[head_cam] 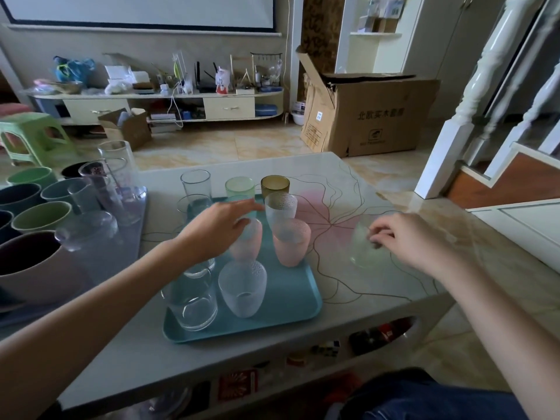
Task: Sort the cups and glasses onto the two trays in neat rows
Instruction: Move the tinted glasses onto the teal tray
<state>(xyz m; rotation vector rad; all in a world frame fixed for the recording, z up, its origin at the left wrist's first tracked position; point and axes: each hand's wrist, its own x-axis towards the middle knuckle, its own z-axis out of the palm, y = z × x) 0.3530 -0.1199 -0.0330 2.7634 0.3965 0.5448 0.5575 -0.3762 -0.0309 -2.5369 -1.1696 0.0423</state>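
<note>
A teal tray [292, 294] lies mid-table and carries several glasses. They include clear tumblers [194, 301], a frosted clear glass [242, 289], and a frosted glass [281, 212] stacked in a pink one [292, 248]. A clear [195, 183], a green [239, 186] and an amber glass [275, 184] stand along its far end. My left hand [216, 230] grips a pink frosted glass [248, 242] from above, on the tray. My right hand [409, 237] pinches the rim of a pale green clear glass [362, 247], which tilts over the table right of the tray.
A grey tray [133, 250] at the left holds coloured cups [42, 216], a mauve cup [33, 268] and tall clear glasses [116, 165]. The table's front edge is near me. Beyond the table are a green stool [33, 137] and a cardboard box [369, 113].
</note>
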